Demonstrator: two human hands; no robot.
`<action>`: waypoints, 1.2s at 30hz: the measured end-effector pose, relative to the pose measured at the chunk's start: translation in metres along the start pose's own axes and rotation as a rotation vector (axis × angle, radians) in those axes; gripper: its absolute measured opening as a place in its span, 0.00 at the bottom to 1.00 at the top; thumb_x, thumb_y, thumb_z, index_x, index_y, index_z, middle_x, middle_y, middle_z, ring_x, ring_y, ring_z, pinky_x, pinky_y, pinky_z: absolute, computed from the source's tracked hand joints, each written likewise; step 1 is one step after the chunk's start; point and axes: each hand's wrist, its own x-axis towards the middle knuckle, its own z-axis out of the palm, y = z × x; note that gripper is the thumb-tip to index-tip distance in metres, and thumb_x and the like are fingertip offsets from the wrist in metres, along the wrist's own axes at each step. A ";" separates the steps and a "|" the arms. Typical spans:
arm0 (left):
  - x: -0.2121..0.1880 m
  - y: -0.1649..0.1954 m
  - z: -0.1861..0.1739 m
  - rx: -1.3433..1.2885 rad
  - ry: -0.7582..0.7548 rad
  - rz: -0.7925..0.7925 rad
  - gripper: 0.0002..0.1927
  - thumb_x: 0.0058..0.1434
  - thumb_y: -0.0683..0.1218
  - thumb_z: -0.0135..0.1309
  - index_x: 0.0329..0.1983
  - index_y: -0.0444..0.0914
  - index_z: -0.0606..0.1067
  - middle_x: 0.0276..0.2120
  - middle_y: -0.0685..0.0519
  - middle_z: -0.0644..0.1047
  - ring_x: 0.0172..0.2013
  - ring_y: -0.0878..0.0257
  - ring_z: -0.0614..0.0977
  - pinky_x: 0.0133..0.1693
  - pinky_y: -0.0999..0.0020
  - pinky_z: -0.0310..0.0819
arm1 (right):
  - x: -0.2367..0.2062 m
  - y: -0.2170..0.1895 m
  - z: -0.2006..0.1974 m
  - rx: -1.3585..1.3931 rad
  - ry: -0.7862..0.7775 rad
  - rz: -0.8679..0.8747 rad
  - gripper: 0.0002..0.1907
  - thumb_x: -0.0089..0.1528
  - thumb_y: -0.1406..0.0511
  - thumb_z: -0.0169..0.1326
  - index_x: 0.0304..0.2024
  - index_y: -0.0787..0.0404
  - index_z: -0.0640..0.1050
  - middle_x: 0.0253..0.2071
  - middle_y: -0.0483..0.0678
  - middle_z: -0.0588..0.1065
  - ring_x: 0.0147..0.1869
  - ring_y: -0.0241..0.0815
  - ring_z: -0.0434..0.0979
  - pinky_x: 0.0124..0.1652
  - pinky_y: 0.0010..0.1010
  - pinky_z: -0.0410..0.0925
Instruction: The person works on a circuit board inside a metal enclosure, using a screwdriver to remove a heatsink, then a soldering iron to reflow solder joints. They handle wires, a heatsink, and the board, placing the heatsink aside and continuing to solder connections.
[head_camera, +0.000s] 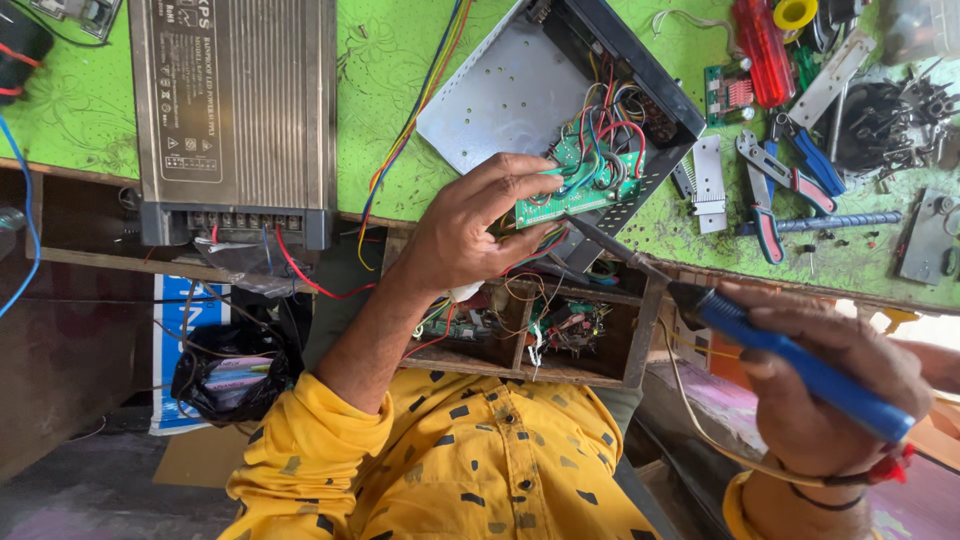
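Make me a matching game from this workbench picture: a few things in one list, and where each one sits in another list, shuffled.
Things:
1. green circuit board with coloured wires
2. blue-handled soldering iron
3. large ribbed grey metal power supply box
4. red-and-blue-handled pliers

Places:
A. lying on the green table cover, right of the open black metal case
B. held in the right hand
C. standing at the table's left end
D. pinched by the left hand at the open case

Pairs: 1-D, 2-B, 3-C, 4-A

Electronics repair workshop: you face a green bench (420, 60); pliers (775, 190) and loose screws at 2 o'clock, ribbed power-supply unit (235, 110) at 10 o'clock, parts-filled wooden drawer (530, 330) below.
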 end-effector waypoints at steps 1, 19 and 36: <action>0.000 0.000 0.001 0.009 0.002 0.006 0.24 0.61 0.40 0.69 0.58 0.38 0.74 0.56 0.47 0.76 0.55 0.52 0.81 0.55 0.62 0.80 | 0.004 -0.002 0.000 0.029 0.008 0.018 0.22 0.73 0.57 0.62 0.43 0.74 0.75 0.43 0.60 0.80 0.49 0.46 0.85 0.48 0.29 0.79; 0.006 0.002 0.005 0.213 -0.076 0.024 0.29 0.57 0.41 0.66 0.61 0.38 0.69 0.53 0.47 0.71 0.54 0.48 0.77 0.55 0.54 0.73 | -0.005 0.003 0.002 0.005 0.061 -0.021 0.24 0.75 0.55 0.62 0.43 0.74 0.78 0.41 0.58 0.80 0.50 0.47 0.86 0.53 0.29 0.79; 0.004 0.002 0.006 0.238 -0.074 0.016 0.30 0.55 0.42 0.68 0.60 0.38 0.70 0.53 0.47 0.71 0.54 0.48 0.76 0.55 0.55 0.73 | 0.003 -0.009 0.007 -0.035 0.023 0.003 0.23 0.73 0.54 0.61 0.42 0.71 0.78 0.44 0.59 0.80 0.51 0.46 0.86 0.51 0.27 0.77</action>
